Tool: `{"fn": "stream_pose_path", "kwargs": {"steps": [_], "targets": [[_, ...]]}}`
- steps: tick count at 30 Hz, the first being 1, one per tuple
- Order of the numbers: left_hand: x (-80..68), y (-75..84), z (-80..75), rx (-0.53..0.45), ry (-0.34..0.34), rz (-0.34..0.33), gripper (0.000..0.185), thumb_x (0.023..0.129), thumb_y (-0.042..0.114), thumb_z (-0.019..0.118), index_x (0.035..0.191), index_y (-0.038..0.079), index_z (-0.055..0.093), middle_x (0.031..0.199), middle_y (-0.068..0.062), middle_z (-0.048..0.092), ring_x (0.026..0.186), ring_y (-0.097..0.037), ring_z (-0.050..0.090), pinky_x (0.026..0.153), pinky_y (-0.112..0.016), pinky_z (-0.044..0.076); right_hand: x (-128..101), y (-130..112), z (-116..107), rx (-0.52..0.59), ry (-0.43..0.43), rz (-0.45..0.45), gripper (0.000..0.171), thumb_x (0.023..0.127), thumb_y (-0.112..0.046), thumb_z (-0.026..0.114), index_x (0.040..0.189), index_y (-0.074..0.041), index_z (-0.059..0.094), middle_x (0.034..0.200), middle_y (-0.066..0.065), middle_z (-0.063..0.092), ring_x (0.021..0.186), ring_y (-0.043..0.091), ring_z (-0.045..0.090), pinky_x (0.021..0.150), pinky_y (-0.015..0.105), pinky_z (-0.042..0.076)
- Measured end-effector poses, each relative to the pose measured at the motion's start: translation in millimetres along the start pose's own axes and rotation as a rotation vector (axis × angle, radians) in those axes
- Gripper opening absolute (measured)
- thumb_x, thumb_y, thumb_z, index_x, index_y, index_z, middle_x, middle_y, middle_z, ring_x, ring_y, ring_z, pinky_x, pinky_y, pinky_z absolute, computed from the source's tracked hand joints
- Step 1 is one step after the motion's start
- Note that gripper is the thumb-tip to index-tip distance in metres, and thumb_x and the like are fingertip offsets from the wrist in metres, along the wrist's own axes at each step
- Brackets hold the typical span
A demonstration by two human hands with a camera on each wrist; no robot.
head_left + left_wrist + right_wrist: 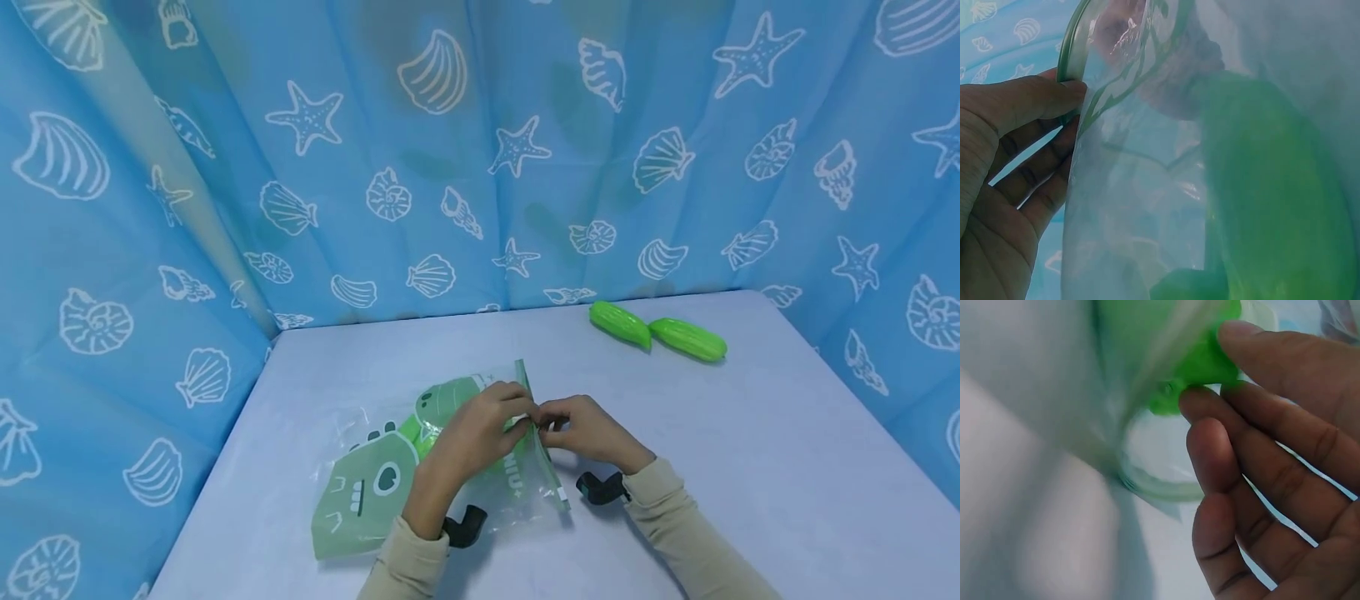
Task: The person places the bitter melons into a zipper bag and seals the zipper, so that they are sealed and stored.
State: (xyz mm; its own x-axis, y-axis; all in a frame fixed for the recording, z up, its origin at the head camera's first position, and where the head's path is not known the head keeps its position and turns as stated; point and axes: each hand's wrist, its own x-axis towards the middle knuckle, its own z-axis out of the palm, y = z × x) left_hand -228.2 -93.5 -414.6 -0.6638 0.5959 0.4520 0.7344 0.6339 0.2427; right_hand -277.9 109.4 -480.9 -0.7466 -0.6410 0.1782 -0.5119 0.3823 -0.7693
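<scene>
Beige sleeves (420, 567) enter from the bottom edge, and both hands meet at the zip edge of a clear plastic bag (450, 467) lying on the pale table (750, 467). The left hand (480, 433) pinches the bag's green seal strip between thumb and fingers; the right hand (585, 433) pinches the same strip just beside it, fingertips on a bright green slider (1200, 369). Printed on the bag is a green cartoon dinosaur (367, 483) and white lettering, of which only "NIU+" can be read. Something green shows inside the bag. Two green cucumber-like toys (656, 333) lie end to end, well apart, near the shell-patterned blue curtain (450, 167).
</scene>
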Motion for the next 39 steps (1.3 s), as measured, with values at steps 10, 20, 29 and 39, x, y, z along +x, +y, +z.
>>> {"fn": "stream_pose_path", "kwargs": {"steps": [10, 20, 29, 39], "targets": [[1.1, 2.0, 2.0, -0.002, -0.007, 0.004, 0.012, 0.082, 0.011, 0.069, 0.091, 0.019, 0.069, 0.098, 0.009, 0.060, 0.093, -0.004, 0.053, 0.078, -0.015, 0.046, -2.4, 5.5, -29.4, -0.127, 0.243, 0.064, 0.021, 0.087, -0.034, 0.063, 0.104, -0.021, 0.067, 0.092, -0.015, 0.063, 0.080, 0.004, 0.057, 0.068, 0.027, 0.048], [3.7, 4.1, 6.3, -0.023, -0.012, 0.024, 0.013, 0.081, 0.009, 0.070, 0.090, 0.018, 0.069, 0.096, 0.009, 0.060, 0.091, -0.004, 0.053, 0.076, -0.014, 0.046, -8.4, 31.8, -77.2, -0.275, 0.608, 0.166, 0.024, 0.086, -0.024, 0.065, 0.106, -0.012, 0.066, 0.092, 0.001, 0.065, 0.084, 0.016, 0.057, 0.070, 0.035, 0.047], [2.8, 3.0, 5.0, -0.014, -0.006, 0.023, 0.014, 0.081, 0.009, 0.070, 0.091, 0.019, 0.068, 0.096, 0.009, 0.060, 0.090, -0.004, 0.053, 0.075, -0.014, 0.046, -13.7, 62.7, -97.3, -0.354, 0.750, 0.327, 0.040, 0.084, -0.026, 0.067, 0.115, -0.002, 0.059, 0.103, 0.012, 0.059, 0.089, 0.026, 0.053, 0.073, 0.039, 0.043], [2.1, 4.2, 7.0, -0.029, -0.014, 0.026, 0.014, 0.081, 0.009, 0.070, 0.090, 0.019, 0.068, 0.097, 0.009, 0.060, 0.091, -0.004, 0.053, 0.074, -0.013, 0.046, -16.2, 86.8, -95.6, -0.373, 0.705, 0.467, 0.048, 0.086, -0.034, 0.064, 0.119, 0.000, 0.055, 0.107, 0.015, 0.056, 0.092, 0.029, 0.053, 0.075, 0.043, 0.044]]}}
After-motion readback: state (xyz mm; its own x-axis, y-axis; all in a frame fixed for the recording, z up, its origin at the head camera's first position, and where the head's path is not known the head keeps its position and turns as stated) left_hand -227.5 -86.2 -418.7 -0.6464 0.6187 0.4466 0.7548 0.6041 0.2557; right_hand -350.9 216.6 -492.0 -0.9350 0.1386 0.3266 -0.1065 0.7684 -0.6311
